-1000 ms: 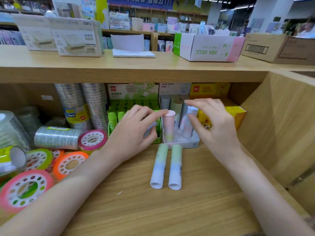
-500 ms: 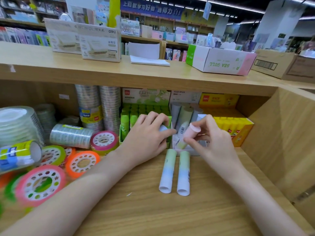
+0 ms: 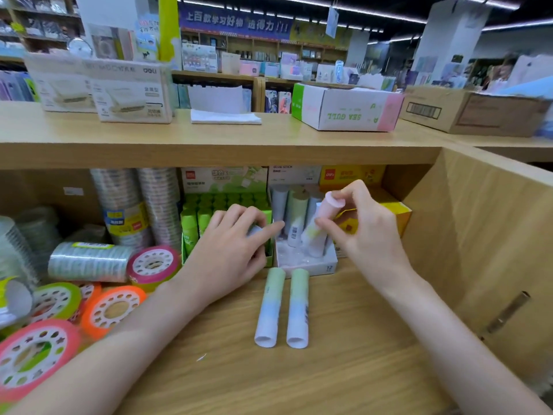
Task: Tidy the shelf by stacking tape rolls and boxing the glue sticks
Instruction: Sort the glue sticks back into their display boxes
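My right hand [image 3: 371,235] pinches a pink-capped glue stick [image 3: 321,226] and holds it tilted above the white display box [image 3: 311,266], where a few pastel sticks [image 3: 296,217] stand upright. My left hand [image 3: 230,256] rests at the box's left edge. Its fingers curl round a small pale stick [image 3: 254,231] that is mostly hidden, and its index finger points toward the box. Two green-and-blue glue sticks [image 3: 269,307] lie side by side on the wooden shelf board in front of the box.
A green box of green glue sticks [image 3: 209,205] stands left of the white box and a yellow box [image 3: 399,212] right of it. Clear tape stacks [image 3: 119,205] and loose coloured tape rolls [image 3: 112,308] crowd the left. The shelf's side wall [image 3: 478,235] closes the right.
My right hand has pulled the pink-capped stick up out of its upright spot in the box, tilted it and raised it. My left hand stays at the box's left edge.
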The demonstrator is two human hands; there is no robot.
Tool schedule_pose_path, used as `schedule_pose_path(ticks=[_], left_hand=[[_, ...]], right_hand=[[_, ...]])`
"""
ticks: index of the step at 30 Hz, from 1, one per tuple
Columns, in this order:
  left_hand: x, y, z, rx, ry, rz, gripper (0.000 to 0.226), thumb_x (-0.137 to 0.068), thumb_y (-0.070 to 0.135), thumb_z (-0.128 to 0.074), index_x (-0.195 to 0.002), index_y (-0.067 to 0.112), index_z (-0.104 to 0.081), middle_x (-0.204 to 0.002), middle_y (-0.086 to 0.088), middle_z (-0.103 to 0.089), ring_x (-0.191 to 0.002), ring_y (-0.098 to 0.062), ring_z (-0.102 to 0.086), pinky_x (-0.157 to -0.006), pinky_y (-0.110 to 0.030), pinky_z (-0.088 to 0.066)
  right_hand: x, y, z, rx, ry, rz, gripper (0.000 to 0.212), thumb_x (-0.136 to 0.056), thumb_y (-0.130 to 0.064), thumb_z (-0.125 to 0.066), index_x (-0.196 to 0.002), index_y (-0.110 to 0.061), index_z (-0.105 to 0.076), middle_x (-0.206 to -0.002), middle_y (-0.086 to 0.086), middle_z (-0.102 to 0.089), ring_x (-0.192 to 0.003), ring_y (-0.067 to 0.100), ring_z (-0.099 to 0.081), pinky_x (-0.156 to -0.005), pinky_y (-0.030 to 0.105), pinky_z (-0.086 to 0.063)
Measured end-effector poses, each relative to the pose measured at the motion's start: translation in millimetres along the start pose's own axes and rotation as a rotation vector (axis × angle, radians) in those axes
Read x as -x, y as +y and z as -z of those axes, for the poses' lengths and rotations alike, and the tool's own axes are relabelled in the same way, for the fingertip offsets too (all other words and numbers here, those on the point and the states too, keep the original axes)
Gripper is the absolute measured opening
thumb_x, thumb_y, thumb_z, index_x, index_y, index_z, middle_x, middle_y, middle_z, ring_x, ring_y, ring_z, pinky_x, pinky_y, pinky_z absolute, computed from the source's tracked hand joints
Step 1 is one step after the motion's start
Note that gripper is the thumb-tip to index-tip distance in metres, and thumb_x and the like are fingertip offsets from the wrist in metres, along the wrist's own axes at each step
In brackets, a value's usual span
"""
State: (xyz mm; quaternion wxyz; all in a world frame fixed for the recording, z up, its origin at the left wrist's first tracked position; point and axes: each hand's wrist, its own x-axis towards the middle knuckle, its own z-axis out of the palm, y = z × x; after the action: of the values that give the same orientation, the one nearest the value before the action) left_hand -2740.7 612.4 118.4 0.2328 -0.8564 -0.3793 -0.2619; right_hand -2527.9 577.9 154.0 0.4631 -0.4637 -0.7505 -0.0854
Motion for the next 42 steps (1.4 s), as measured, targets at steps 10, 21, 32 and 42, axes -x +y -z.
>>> schedule_pose_path(ticks=[10, 21, 32, 42], left_hand=[[-2, 0, 6, 0.114, 0.036, 0.074, 0.035, -0.077, 0.027, -0.042, -0.109, 0.011, -0.046, -0.095, -0.006, -0.055, -0.082, -0.020, -0.045, -0.068, -0.030, -0.032], [0, -2, 6, 0.064, -0.012, 0.034, 0.027, -0.080, 0.025, -0.046, -0.096, 0.012, -0.064, -0.095, -0.006, -0.054, -0.081, -0.019, -0.045, -0.067, -0.029, -0.034], [0, -3, 7, 0.074, -0.028, 0.032, 0.028, -0.081, 0.025, -0.045, -0.097, 0.013, -0.064, -0.095, -0.005, -0.053, -0.082, -0.017, -0.042, -0.068, -0.026, -0.027], [0, -3, 7, 0.081, -0.037, 0.035, 0.028, -0.081, 0.026, -0.045, -0.098, 0.013, -0.064, -0.095, -0.005, -0.053, -0.083, -0.017, -0.042, -0.069, -0.026, -0.028]], right_hand=[[-21, -1, -21, 0.042, -0.016, 0.032, 0.031, -0.068, -0.017, -0.079, -0.085, -0.008, -0.055, -0.080, -0.025, -0.032, -0.084, 0.024, -0.050, -0.071, 0.042, -0.047], [-27, 2, -47, 0.405, -0.050, 0.147, 0.020, -0.074, -0.017, -0.074, -0.088, -0.011, -0.061, -0.083, 0.009, -0.059, -0.076, 0.029, -0.049, -0.066, 0.033, -0.030], [-29, 2, -42, 0.401, 0.006, 0.146, 0.024, -0.086, -0.029, -0.044, -0.080, -0.014, -0.061, -0.077, 0.002, -0.059, -0.082, 0.023, -0.039, -0.072, 0.034, -0.023], [-26, -5, -41, 0.309, 0.009, 0.062, 0.028, -0.086, -0.030, -0.041, -0.083, -0.013, -0.063, -0.081, 0.005, -0.061, -0.081, 0.029, -0.048, -0.073, 0.038, -0.034]])
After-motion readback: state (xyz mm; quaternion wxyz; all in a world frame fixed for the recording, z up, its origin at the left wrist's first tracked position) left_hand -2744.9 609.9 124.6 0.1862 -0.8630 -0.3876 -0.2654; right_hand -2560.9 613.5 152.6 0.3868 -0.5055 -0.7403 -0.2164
